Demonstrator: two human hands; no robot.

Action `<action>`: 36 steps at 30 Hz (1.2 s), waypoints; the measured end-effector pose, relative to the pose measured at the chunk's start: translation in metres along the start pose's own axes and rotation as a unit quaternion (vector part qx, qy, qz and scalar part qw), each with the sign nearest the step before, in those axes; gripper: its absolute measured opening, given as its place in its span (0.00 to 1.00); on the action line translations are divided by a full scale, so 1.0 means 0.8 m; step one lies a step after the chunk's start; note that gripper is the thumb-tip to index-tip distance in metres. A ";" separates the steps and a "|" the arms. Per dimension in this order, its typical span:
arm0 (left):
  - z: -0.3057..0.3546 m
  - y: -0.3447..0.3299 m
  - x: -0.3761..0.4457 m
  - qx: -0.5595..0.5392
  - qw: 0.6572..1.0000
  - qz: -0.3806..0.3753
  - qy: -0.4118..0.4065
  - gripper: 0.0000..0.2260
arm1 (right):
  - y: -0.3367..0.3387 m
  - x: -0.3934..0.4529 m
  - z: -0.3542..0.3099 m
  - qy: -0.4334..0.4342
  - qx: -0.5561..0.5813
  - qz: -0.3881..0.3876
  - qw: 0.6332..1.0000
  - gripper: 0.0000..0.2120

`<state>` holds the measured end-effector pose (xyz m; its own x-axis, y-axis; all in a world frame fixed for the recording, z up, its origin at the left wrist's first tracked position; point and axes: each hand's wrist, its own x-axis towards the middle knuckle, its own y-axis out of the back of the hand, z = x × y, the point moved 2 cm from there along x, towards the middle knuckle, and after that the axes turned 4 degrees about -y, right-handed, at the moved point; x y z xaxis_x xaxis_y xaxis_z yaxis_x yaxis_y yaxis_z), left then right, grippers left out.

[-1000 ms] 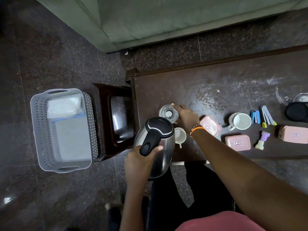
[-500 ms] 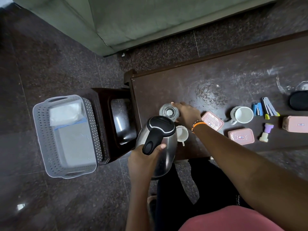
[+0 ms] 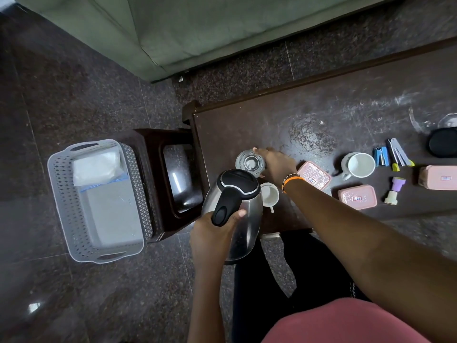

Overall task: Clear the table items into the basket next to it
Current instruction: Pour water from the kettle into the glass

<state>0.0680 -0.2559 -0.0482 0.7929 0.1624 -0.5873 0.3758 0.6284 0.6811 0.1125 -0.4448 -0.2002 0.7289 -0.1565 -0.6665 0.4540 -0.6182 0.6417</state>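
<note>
Left hand (image 3: 210, 233) holds kettle (image 3: 235, 214) by black handle. Right hand (image 3: 274, 164) wraps glass (image 3: 249, 163) on table (image 3: 247, 125). Basket (image 3: 61, 194) on floor.

a home living room: green sofa (image 3: 197, 26), dark stone floor tiles (image 3: 74, 82), low wooden coffee table (image 3: 272, 120).

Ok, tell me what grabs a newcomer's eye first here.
The steel kettle stands out first, held by its black handle in the left hand at the table's near left corner. Just behind it the right hand grips a clear glass. On the floor to the left sits the grey basket.
</note>
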 end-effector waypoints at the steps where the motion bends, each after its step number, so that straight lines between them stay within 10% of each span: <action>1: 0.000 0.000 0.000 0.000 1.000 0.000 0.002 0.25 | 0.000 0.000 0.000 -0.001 -0.002 0.000 1.000 0.32; 36: 0.001 -0.004 -0.004 0.013 1.000 -0.007 0.001 0.25 | -0.005 0.001 0.000 0.001 0.005 0.027 1.000 0.29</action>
<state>0.0653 -0.2590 -0.0479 0.7862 0.1560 -0.5980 0.3994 0.6101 0.6843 0.1110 -0.4422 -0.2032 0.7529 -0.1877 -0.6308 0.4098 -0.6163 0.6725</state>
